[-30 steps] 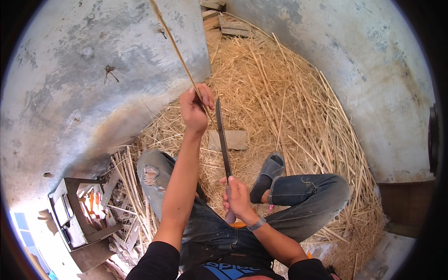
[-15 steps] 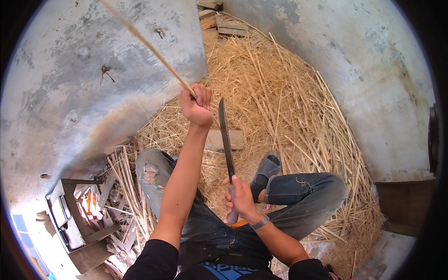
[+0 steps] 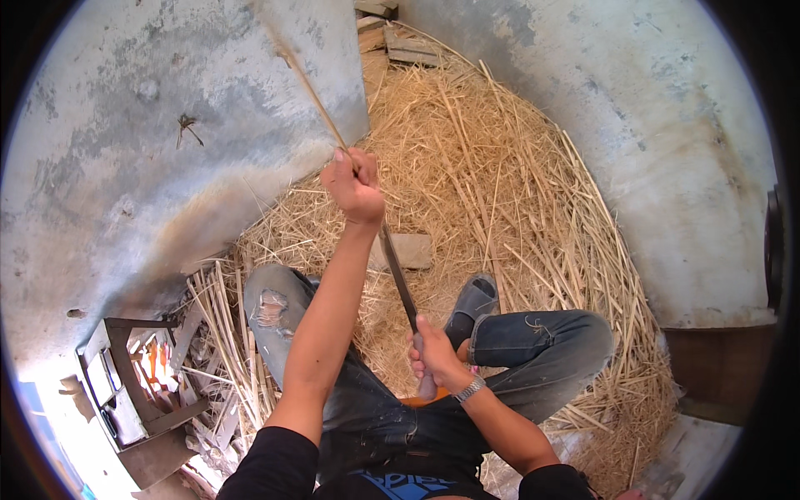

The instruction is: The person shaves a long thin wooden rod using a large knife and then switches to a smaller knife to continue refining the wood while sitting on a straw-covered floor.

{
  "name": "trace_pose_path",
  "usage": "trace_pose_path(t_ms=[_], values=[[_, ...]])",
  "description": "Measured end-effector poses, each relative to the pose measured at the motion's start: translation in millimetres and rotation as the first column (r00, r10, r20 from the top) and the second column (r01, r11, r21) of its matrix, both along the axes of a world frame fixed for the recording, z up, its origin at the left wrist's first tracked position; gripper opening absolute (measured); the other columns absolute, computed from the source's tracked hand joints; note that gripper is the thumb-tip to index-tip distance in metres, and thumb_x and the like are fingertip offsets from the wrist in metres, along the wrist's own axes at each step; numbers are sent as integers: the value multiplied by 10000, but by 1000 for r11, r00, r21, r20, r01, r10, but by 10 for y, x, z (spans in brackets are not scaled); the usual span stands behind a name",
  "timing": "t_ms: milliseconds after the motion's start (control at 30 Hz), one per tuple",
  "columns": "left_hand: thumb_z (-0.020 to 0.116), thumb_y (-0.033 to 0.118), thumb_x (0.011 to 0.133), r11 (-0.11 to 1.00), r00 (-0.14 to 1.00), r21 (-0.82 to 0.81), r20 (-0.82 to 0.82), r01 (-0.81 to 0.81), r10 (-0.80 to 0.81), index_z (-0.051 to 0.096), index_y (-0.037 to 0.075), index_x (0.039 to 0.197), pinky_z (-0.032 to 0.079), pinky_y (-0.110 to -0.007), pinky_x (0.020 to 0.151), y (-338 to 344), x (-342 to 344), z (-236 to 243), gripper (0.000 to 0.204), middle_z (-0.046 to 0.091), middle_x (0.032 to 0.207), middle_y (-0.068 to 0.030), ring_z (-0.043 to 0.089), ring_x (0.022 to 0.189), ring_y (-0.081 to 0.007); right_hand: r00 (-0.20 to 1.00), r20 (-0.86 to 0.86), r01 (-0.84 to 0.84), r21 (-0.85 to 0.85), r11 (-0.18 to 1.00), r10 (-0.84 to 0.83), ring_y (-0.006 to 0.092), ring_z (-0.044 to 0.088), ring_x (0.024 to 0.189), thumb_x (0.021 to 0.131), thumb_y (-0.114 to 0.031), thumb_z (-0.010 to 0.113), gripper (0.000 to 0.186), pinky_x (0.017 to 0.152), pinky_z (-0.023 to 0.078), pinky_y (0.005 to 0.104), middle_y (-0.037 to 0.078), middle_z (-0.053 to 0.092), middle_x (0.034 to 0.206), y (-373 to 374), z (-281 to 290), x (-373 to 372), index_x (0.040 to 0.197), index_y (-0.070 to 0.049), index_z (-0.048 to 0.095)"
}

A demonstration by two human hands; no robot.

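Observation:
My left hand [image 3: 356, 187] is closed around the lower end of a thin pale stick [image 3: 321, 108], which slants up and away to the left; its far end is blurred. My right hand [image 3: 439, 357], with a metal watch [image 3: 471, 387] at the wrist, grips the handle of a machete [image 3: 401, 283] low in front of me. The dark blade points up and away, and its tip is hidden behind my left wrist. Whether blade and stick touch cannot be made out. Under the blade a flat pale block [image 3: 410, 251] lies among the shavings.
Straw-like shavings and loose strips [image 3: 533, 200] cover the floor between two worn grey walls [image 3: 667, 150]. My bent legs [image 3: 542, 350] frame the work. Long strips [image 3: 229, 325] lean beside my left knee, near a wooden frame [image 3: 142, 392]. Boards [image 3: 412, 52] lie at the far corner.
The stick's far end has swung right, now steeper. The machete's tip has moved left, behind my left wrist. Both hands keep their grip.

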State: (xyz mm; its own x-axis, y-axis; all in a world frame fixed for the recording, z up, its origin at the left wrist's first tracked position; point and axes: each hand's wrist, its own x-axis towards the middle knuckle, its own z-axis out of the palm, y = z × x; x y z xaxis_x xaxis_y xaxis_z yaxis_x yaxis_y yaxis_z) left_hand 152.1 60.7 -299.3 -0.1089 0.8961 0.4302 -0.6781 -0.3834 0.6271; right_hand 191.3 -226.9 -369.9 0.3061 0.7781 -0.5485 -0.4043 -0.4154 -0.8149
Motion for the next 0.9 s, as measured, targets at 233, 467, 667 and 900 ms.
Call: trace_pose_path(t_ms=[233,467,667,900], values=[[391,419,1098,998,1000,57,-9,3,-2,330,104,600,190,-289,450,91,25,-26,592,276,527,12,224,450,-99,991,-121,66,71,995,-57,100,440,430,1091,-553,370,528,390,383,265,31,475,617,495,877,257,1030,-50,519],[392,441,1091,999,1000,37,-1,-8,8,327,111,599,198,-303,444,64,15,-53,596,281,521,10,240,445,-105,983,142,69,316,946,-119,125,502,461,1098,-518,368,504,408,400,308,33,508,627,206,114,-180,996,-51,530],[411,316,1097,991,996,97,6,-93,93,326,93,617,192,-293,457,167,-123,-100,536,287,551,-2,242,463,-103,978,173,-75,-248,966,120,130,514,431,1100,-497,384,515,387,405,313,25,498,578,118,-917,-330,909,-48,548],[431,429,1080,981,979,37,-68,-188,190,340,109,611,208,-297,461,201,-243,-115,575,278,528,10,228,458,-106,977,57,176,342,923,-207,96,516,458,1103,-447,406,471,400,396,272,15,510,615,698,353,-105,928,-38,559]])
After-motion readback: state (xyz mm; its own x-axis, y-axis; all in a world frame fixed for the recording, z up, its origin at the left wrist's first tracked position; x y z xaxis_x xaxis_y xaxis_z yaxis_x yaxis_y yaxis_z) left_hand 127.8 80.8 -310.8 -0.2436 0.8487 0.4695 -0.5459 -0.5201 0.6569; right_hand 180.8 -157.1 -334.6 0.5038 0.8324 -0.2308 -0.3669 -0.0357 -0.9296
